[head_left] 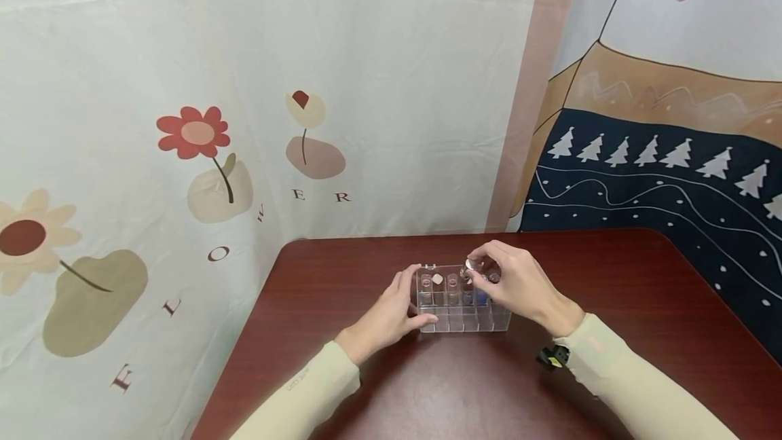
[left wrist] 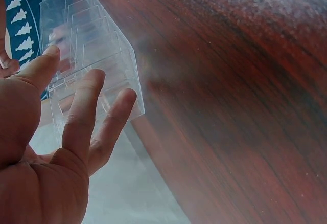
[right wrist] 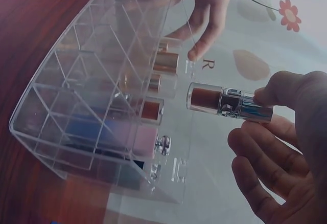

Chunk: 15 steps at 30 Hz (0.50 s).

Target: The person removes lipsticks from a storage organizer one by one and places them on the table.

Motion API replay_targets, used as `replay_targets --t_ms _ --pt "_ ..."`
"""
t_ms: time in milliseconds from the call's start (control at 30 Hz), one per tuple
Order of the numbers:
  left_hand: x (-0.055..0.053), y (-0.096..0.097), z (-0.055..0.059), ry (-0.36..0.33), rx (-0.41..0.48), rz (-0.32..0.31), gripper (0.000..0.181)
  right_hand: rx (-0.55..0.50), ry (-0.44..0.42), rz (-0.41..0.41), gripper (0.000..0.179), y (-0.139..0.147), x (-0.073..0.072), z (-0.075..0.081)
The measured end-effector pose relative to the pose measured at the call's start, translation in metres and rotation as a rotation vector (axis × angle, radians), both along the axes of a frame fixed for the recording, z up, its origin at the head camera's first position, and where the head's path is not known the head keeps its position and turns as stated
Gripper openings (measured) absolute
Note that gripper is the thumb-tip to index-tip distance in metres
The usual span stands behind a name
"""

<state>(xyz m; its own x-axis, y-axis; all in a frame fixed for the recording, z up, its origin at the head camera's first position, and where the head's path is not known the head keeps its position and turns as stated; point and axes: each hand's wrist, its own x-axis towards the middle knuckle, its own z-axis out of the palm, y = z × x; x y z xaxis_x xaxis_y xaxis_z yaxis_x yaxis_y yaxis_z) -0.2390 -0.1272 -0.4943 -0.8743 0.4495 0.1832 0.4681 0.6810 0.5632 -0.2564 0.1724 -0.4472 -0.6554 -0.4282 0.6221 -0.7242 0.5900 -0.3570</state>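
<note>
A clear plastic lipstick organizer (head_left: 464,319) with several compartments stands on the table. My left hand (head_left: 386,316) rests against its left end, thumb at the front and fingers spread fairly straight along the end wall (left wrist: 115,78). Between the thumb and fingertips of my right hand (head_left: 519,282) I pinch a lipstick (right wrist: 230,102) with a clear case, a reddish-brown part inside and a silvery end. It is held close over the organizer's back row. That row holds several other cosmetic tubes, among them a pink one (right wrist: 142,140) with a silver ball-shaped end.
The dark red wooden table (head_left: 452,386) extends around the organizer. Behind it hangs a pale curtain (head_left: 391,87) printed with flowers, and at the right a dark blue cloth (head_left: 660,189) shows white trees. A black strap piece (head_left: 554,357) sits at my right wrist.
</note>
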Motion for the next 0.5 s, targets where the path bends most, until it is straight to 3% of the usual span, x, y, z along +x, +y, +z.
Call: replay_targets --t_ms 500 --pt "0.000 -0.001 -0.001 -0.022 0.001 -0.009 0.105 -0.023 0.010 -0.048 0.027 0.018 -0.002 0.001"
